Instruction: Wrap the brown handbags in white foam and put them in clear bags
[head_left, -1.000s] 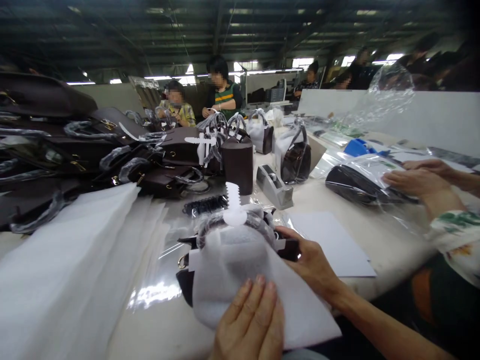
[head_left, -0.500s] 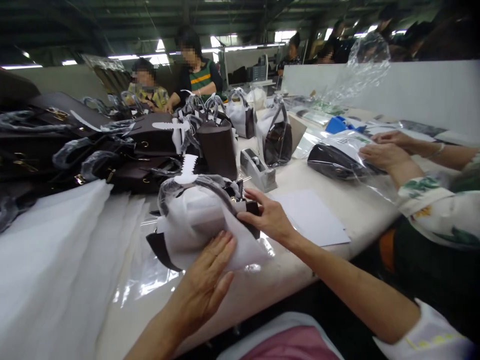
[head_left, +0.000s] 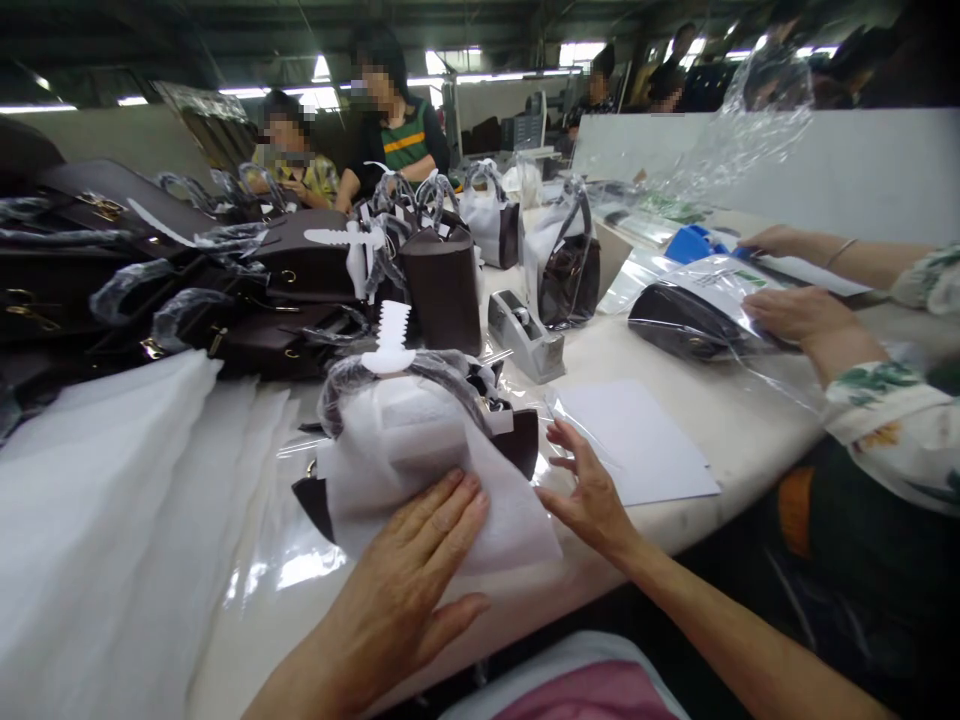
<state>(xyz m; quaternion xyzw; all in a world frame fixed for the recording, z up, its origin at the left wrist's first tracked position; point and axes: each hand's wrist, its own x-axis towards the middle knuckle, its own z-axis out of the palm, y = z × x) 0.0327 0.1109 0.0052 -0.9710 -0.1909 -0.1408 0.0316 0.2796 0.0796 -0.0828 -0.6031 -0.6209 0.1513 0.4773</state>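
A dark brown handbag point(head_left: 517, 440) lies in front of me, partly covered by a thin white wrapping sheet point(head_left: 390, 440). Its handles point(head_left: 345, 390) are wrapped in clear film, with a white notched tag point(head_left: 388, 335) standing at them. My left hand point(head_left: 420, 560) rests flat on the white sheet, fingers stretched and thumb apart. Just right of the bag, my right hand point(head_left: 589, 490) is apart from it, fingers spread, holding nothing. Clear plastic point(head_left: 300, 560) spreads under the bag on the table.
White sheets point(head_left: 97, 520) are stacked at left, brown handbags point(head_left: 277, 260) piled behind. A grey tape dispenser point(head_left: 527, 335) and white paper point(head_left: 645, 440) lie to the right. Beyond, a co-worker's hands point(head_left: 802, 315) touch a plastic-covered bag point(head_left: 682, 325) beside a blue tape dispenser point(head_left: 694, 243).
My right hand has let go of the bag's right side and drawn back to the right, fingers opening. My left hand stays on the sheet. The co-worker's far hand moved to the blue dispenser.
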